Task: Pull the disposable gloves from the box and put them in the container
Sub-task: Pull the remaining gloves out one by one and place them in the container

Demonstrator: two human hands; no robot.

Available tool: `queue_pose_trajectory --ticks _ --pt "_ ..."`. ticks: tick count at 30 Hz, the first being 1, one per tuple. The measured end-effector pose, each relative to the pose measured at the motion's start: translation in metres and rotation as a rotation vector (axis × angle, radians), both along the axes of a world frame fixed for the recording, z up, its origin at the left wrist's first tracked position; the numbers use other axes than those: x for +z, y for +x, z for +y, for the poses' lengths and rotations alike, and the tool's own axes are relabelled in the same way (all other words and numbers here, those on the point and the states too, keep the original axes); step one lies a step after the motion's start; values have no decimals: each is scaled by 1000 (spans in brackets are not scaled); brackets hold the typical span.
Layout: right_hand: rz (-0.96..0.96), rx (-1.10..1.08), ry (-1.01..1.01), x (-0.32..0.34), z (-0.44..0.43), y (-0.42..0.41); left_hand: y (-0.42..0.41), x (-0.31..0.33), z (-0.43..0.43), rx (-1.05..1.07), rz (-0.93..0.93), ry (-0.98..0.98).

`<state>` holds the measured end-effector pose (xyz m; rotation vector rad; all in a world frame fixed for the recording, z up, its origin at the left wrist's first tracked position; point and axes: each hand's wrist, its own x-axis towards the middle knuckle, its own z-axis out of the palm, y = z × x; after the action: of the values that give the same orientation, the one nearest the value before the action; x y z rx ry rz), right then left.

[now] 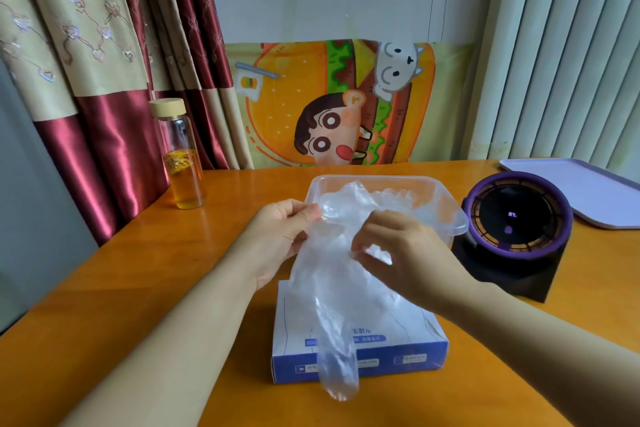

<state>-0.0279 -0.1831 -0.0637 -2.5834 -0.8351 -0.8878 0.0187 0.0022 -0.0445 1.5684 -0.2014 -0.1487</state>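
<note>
A clear plastic glove (pixel 332 305) hangs in the air above the blue-and-white glove box (pixel 360 354), its lower end drooping past the box's front. My left hand (pixel 280 236) pinches the glove's top edge at the near rim of the container. My right hand (pixel 401 253) pinches the glove a little lower, on its right side. Behind the box stands the clear plastic container (pixel 446 204), holding several crumpled clear gloves (pixel 377 199).
The wooden table (pixel 121 288) also carries a glass bottle of amber drink (pixel 181 163) at the back left, a black and purple round device (pixel 516 229) right of the container, and a lilac tray (pixel 581 191) at the far right. Curtains and a wall stand behind.
</note>
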Motion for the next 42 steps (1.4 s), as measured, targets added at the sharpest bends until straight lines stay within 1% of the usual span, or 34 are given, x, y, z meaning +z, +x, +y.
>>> queue_pose_trajectory --ticks 3,4,6,8,10,13,14,16,18,20,21,23,25,29,32,34,36,39,42 --pt "60 71 -234 -11 -4 -5 8 -3 6 162 -30 17" --pt "128 89 -305 -15 -4 -5 10 -3 9 200 -40 2" --pt "327 80 -385 -22 0 -4 13 -3 12 243 -54 -79" --pt "506 -12 -433 -24 6 -3 14 -1 14 294 -88 -181" --pt "612 -58 -404 -26 9 -3 12 4 16 371 -163 -308" --pt "742 16 -315 -23 14 -8 9 13 23 457 -324 -500" --pt "797 48 -269 -21 15 -10 8 15 26 465 -375 -539" --pt "862 57 -212 -14 19 -15 6 18 30 477 -446 -556" --pt "837 1 -164 -7 20 -18 5 20 34 472 -486 -547" --pt "713 -31 -136 -4 19 -20 5 20 35 446 -516 -543" --pt "645 -41 -162 -3 19 -21 5 20 35 439 -527 -538" --pt "504 -68 -291 -4 20 -21 4 18 32 423 -536 -535" --pt "433 -108 -355 -11 22 -18 3 16 28 409 -533 -517" --pt "442 -231 -335 -17 26 -6 1 12 21 381 -525 -479" --pt "521 -270 -460 -21 32 2 1 10 18 352 -521 -463" --pt "629 -248 -570 -22 33 1 1 9 18 340 -517 -454" --pt "684 -158 -608 -19 30 -3 1 9 19 335 -509 -440" --pt "735 -83 -559 -5 26 -10 3 10 21 317 -465 -429" --pt "743 -72 -366 20 13 -9 6 11 25 269 -415 -447"
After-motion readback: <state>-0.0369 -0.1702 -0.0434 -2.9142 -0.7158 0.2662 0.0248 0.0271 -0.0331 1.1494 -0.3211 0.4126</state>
